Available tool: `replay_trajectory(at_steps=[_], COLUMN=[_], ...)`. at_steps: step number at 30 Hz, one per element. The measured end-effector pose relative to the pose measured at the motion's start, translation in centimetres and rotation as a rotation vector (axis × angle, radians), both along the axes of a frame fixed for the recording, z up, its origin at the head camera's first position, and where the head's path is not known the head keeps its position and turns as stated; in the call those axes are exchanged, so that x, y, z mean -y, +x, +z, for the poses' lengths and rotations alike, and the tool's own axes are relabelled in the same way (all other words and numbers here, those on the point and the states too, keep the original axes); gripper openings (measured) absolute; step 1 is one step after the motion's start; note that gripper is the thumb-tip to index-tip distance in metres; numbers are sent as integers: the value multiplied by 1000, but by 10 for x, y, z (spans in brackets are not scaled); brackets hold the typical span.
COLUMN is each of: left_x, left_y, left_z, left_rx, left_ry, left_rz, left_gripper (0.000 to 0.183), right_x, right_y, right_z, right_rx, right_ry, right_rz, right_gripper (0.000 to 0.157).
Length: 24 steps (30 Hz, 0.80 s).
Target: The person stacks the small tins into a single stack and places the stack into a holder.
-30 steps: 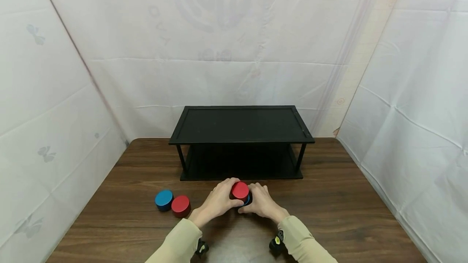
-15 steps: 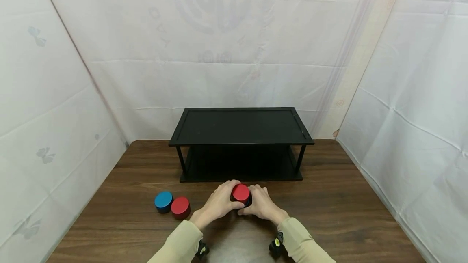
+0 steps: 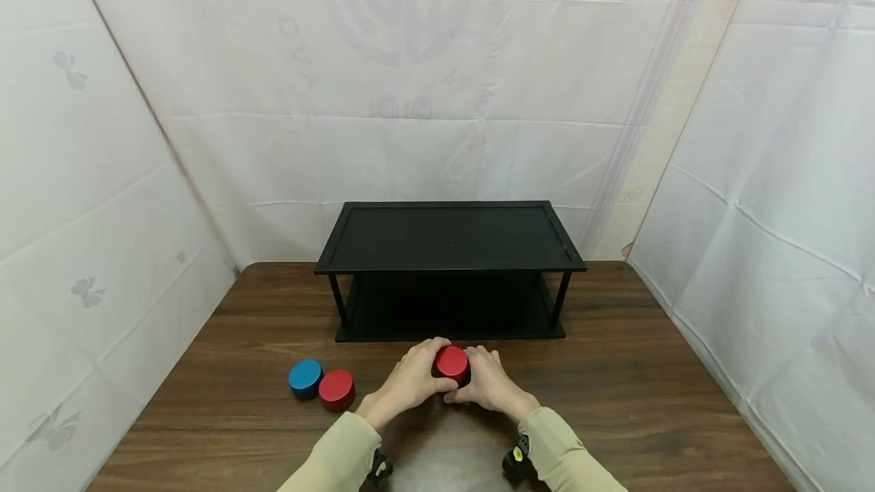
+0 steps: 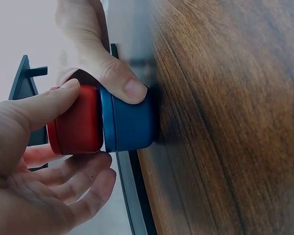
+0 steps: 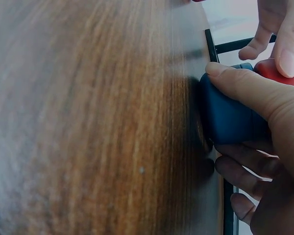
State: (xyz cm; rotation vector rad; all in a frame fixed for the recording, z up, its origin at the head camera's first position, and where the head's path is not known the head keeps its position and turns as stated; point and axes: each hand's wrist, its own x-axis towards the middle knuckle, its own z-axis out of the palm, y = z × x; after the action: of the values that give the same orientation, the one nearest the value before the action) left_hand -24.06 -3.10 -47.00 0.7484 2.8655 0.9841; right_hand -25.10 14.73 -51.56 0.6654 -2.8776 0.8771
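A red round tin point(image 3: 452, 361) sits on top of a blue round tin point(image 4: 132, 125), which stands on the table near the black rack. My left hand point(image 3: 412, 376) grips the red tin, its thumb on the near side and fingers around the far side. With thumb and fingers, my right hand point(image 3: 494, 383) holds the blue tin below. In the left wrist view the two tins touch and line up closely. From the head view the blue tin is mostly hidden under the red one and behind the hands.
A second blue round tin point(image 3: 305, 379) and a second red round tin point(image 3: 337, 390) stand side by side on the wooden table point(image 3: 225, 393), left of my hands. Just behind my hands is a black two-level rack point(image 3: 451, 238). White cloth walls point(image 3: 437, 82) surround the table.
The red tin has shifted slightly right over the blue one, covering the blue edge that showed earlier. Both hands keep their hold and hardly move.
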Motion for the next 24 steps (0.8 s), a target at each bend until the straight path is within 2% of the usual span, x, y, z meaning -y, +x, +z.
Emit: replay_trajectory(at_steps=[24], left_x=[1], left_y=[0], left_z=[-3], left_rx=[4], left_ry=[25], left_rz=[-7], left_gripper=[59], right_x=[0], right_y=[1], right_z=[1], right_rx=[19], right_ry=[13], right_rz=[-6], right_gripper=[53])
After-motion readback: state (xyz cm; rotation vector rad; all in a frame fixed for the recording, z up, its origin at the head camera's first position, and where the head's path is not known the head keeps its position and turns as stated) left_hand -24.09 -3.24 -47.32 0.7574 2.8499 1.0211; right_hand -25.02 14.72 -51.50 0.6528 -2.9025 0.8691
